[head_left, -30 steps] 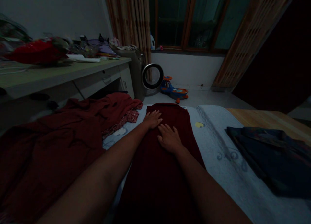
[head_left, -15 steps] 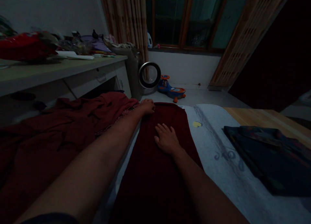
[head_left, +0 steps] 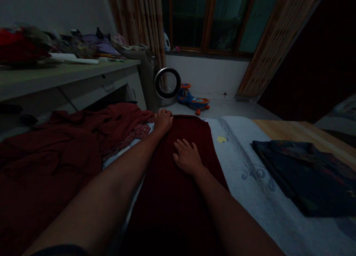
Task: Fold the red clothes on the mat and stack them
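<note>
A long dark red cloth [head_left: 178, 204], smoothed into a strip, lies on a pale blanket [head_left: 236, 152]; what kind of garment or fabric piece it is, I cannot tell. At the strip's far left corner, my left hand [head_left: 163, 120] has its fingers curled around the edge. Lower down, my right hand [head_left: 187, 156] rests palm down on the cloth's upper middle, fingers spread. Left of the strip is a crumpled heap of lighter red fabric [head_left: 80, 137] with a small-patterned part [head_left: 136, 133] beside my left forearm.
A folded dark blue garment [head_left: 303, 182] lies to the right, near a wooden surface [head_left: 303, 132]. Along the left runs a cluttered counter [head_left: 66, 72]. Beyond the blanket are a washing machine's open round door [head_left: 167, 68] and a blue-orange ride-on toy [head_left: 191, 100].
My left hand has shifted slightly left at the cloth's far corner, showing more of the patterned fabric. My right hand stays flat on the cloth. The whole view has shifted slightly.
</note>
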The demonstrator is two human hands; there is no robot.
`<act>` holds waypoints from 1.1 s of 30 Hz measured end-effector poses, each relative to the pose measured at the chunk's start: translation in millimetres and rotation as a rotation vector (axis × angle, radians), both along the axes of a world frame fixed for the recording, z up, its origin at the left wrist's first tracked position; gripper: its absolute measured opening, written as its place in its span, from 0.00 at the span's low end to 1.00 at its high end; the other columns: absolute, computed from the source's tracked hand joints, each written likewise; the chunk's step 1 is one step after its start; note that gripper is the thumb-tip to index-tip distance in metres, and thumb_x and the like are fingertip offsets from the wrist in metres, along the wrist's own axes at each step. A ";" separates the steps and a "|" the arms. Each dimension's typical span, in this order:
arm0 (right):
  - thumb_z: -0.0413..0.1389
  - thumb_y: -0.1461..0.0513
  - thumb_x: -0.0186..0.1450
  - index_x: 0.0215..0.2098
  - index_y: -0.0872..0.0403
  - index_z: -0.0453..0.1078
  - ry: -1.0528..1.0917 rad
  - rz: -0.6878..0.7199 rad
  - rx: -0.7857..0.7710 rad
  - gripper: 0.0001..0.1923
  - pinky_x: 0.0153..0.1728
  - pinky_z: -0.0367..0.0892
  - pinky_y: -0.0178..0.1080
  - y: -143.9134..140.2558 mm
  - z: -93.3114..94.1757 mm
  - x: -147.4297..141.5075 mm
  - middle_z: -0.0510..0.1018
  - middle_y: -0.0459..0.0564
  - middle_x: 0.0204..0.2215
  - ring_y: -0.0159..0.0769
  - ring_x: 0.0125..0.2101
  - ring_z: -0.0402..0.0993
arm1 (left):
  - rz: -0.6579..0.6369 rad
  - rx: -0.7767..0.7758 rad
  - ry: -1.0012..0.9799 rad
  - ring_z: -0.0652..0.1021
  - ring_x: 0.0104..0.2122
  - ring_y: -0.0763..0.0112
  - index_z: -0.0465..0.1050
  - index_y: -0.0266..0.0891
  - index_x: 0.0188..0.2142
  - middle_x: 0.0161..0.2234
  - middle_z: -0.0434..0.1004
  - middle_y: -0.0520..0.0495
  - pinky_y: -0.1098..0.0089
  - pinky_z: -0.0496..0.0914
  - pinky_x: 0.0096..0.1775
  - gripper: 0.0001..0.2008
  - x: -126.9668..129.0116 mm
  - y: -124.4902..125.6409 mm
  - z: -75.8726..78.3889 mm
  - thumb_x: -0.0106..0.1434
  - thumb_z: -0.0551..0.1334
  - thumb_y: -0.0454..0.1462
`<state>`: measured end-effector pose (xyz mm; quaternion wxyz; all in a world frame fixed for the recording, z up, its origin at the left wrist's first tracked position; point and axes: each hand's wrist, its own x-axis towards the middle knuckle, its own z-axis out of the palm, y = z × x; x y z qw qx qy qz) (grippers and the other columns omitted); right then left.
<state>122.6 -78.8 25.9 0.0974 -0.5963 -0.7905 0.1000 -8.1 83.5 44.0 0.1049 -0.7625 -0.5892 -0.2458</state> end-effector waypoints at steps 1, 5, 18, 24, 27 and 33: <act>0.42 0.53 0.69 0.67 0.50 0.52 -0.001 -0.002 0.004 0.30 0.63 0.39 0.57 -0.1 0.0 -0.2 0.51 0.46 0.68 0.43 0.67 0.42 | -0.016 0.003 -0.014 0.70 0.52 0.54 0.71 0.39 0.47 0.49 0.71 0.38 0.56 0.62 0.52 0.13 -0.6 -4.2 2.0 0.67 0.52 0.38; 0.42 0.53 0.68 0.67 0.52 0.52 0.000 0.004 0.005 0.30 0.63 0.38 0.57 -0.6 -0.1 -0.8 0.52 0.47 0.68 0.43 0.67 0.42 | -0.343 -0.243 0.073 0.74 0.48 0.63 0.72 0.40 0.46 0.46 0.76 0.44 0.64 0.66 0.51 0.15 -7.6 -26.3 -6.6 0.67 0.49 0.34; 0.43 0.54 0.68 0.67 0.52 0.53 0.012 -0.002 -0.016 0.30 0.63 0.37 0.57 -0.4 0.2 -1.1 0.52 0.48 0.68 0.43 0.67 0.42 | -0.360 -0.455 0.245 0.49 0.67 0.62 0.50 0.41 0.66 0.69 0.45 0.44 0.46 0.38 0.64 0.27 -12.3 -8.0 -33.9 0.71 0.41 0.47; 0.42 0.54 0.68 0.67 0.52 0.52 0.014 0.004 -0.022 0.30 0.63 0.38 0.57 -0.1 0.2 -0.3 0.51 0.47 0.68 0.43 0.67 0.41 | -0.235 -0.099 0.170 0.58 0.64 0.59 0.60 0.40 0.61 0.65 0.58 0.40 0.50 0.46 0.63 0.22 -11.2 -3.9 -27.2 0.69 0.46 0.36; 0.42 0.54 0.68 0.67 0.52 0.53 0.012 0.005 -0.015 0.30 0.63 0.38 0.57 0.4 -0.7 -0.3 0.51 0.47 0.68 0.43 0.67 0.42 | -0.122 -0.019 0.109 0.69 0.57 0.56 0.68 0.38 0.53 0.55 0.70 0.37 0.53 0.58 0.58 0.18 -16.9 -14.6 -17.7 0.68 0.46 0.34; 0.42 0.54 0.68 0.66 0.52 0.53 0.004 -0.002 -0.004 0.30 0.63 0.37 0.56 -0.1 -1.9 -1.7 0.52 0.48 0.68 0.43 0.67 0.42 | -0.231 -0.318 0.125 0.73 0.53 0.63 0.66 0.37 0.55 0.55 0.72 0.41 0.66 0.64 0.54 0.21 -31.6 -43.6 -26.2 0.70 0.46 0.43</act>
